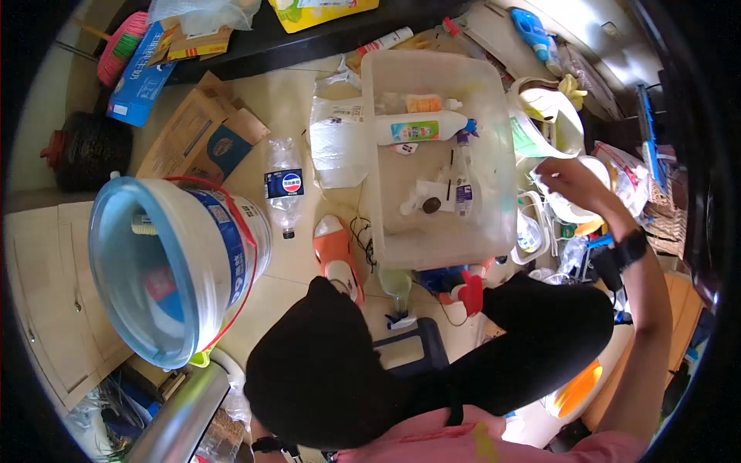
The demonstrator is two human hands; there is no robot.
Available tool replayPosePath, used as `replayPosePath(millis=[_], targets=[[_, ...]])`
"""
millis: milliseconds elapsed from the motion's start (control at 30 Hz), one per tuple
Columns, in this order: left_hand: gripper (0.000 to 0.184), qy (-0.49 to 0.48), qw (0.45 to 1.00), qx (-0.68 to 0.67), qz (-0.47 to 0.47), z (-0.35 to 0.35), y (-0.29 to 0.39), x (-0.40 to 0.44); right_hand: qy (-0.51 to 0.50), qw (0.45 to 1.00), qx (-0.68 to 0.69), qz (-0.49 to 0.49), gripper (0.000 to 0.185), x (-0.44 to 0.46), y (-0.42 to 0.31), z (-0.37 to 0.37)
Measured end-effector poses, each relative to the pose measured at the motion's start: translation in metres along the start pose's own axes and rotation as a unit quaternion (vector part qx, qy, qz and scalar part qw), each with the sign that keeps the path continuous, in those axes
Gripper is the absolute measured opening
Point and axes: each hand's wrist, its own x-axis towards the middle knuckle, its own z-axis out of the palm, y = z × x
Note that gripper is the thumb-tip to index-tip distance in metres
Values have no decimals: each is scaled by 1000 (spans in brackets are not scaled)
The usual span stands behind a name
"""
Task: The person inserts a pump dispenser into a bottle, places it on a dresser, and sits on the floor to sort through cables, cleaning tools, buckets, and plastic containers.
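Note:
My right hand (570,183) reaches out at the right, over white containers beside the clear plastic bin; its fingers are bent together around something too small to make out. A dark band sits on that wrist. The bin (401,239) stands in front of me and holds a white bottle with a green label (421,128), a clear spray bottle with a purple label (463,185), an orange-labelled bottle (423,103) and a small dark round object (431,204). My left hand is out of sight; only a bit of that arm shows at the bottom edge.
Stacked buckets (208,270) with a red handle stand at the left. An empty Pepsi bottle (285,185), a cardboard box (193,135) and bubble wrap (337,143) lie on the floor. A white bucket (567,127) and a wicker basket (665,220) are at the right.

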Motion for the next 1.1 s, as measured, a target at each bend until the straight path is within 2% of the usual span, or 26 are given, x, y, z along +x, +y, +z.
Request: replayPosePath(millis=[67,133,200,233,300,333,400,533,600,633,667,733,767,833,900,967,1100], targets=[[22,-41,997,-64,-33,-12,97,17,-68,996,33,48,30,52,4,32],[22,-63,993,-96,-20,-26,181,45,-79,992,-96,31,44,95,20,68],[22,-89,989,-115,11,-38,256,80,-132,978,-53,152,52,124,5,85],[22,-99,988,-116,25,-41,291,98,-137,977,-47,158,52,137,15,102],[21,-135,984,-93,-65,-42,374,122,-94,977,-180,61,57,162,35,140],[22,-149,984,-80,-63,-39,404,136,-101,977,-175,64,57,168,38,152],[21,-187,981,-32,47,-30,453,163,16,978,-192,74,64,173,33,171],[25,-199,974,-38,103,-8,518,191,14,968,-241,69,71,190,49,166],[28,-179,977,-45,102,-1,532,194,-36,972,-230,30,92,188,51,156],[32,-154,982,-25,107,6,533,197,-28,972,-233,16,79,186,47,154],[32,-150,983,-20,106,14,530,201,-27,973,-229,13,79,191,45,154],[38,-117,976,-3,183,34,528,206,-101,935,-340,-10,54,197,42,155],[43,-129,976,0,173,39,530,206,-104,935,-338,-10,54,197,38,160],[44,-129,978,17,164,47,535,208,-95,912,-376,-133,31,194,14,169],[44,-130,980,72,134,50,544,210,-75,901,-324,-278,25,192,8,192],[44,-140,978,49,149,52,553,209,33,881,-317,-351,20,189,13,235],[42,-174,975,1,139,53,551,212,-11,867,-314,-388,18,192,7,259]])
